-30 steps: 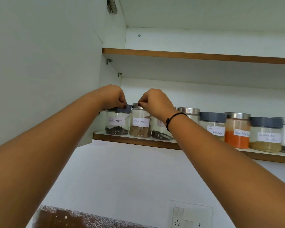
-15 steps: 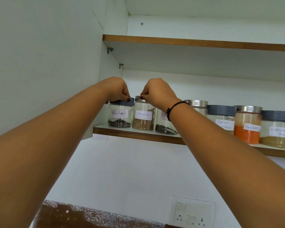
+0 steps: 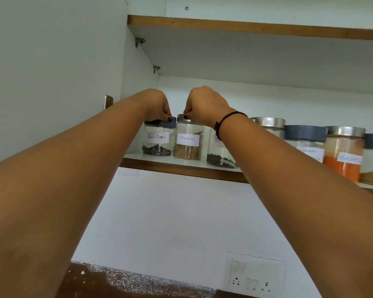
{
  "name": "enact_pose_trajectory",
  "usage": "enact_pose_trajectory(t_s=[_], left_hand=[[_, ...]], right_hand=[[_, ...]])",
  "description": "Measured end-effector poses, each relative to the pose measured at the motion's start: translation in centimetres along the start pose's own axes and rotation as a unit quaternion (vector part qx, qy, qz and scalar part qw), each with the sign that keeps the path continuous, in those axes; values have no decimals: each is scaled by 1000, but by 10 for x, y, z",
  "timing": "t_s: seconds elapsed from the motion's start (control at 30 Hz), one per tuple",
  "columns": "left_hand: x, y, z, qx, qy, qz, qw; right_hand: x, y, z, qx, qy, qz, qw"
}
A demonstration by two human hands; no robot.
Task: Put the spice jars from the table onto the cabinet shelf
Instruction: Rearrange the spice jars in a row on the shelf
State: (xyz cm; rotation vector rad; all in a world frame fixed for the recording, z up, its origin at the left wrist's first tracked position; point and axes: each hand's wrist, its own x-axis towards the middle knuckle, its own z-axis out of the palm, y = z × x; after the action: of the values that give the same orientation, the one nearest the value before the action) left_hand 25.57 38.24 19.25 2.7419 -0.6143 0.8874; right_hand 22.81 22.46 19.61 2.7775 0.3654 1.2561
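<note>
Left hand (image 3: 157, 104) is gripping the Black Pepper jar (image 3: 157, 140) by its lid, right hand (image 3: 205, 104) the Cinnamon jar (image 3: 187, 144), both on the shelf (image 3: 181, 167).

Clear glossy glass jars (image 3: 187, 143), white paper labels (image 3: 188, 140). Lids: brushed shiny metal (image 3: 267, 122) or matt grey plastic (image 3: 305, 133). Shelf (image 3: 181, 167) edge wood, top smooth white laminate.

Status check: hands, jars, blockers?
Left hand grips Black Pepper jar lid. Right hand grips Cinnamon jar lid. Both upright on lower shelf. Next jar crowds Cinnamon's right.
</note>
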Motion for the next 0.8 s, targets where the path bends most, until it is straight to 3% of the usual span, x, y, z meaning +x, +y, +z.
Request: enact_pose_trajectory(t_s=[0.4,0.8], left_hand=[[32,-9,28,26,23,-3,999],[62,-16,54,46,31,-14,998]], right_hand=[[19,-13,23,-158,-2,-42,986],[38,-6,54,-146,-30,-36,988]])
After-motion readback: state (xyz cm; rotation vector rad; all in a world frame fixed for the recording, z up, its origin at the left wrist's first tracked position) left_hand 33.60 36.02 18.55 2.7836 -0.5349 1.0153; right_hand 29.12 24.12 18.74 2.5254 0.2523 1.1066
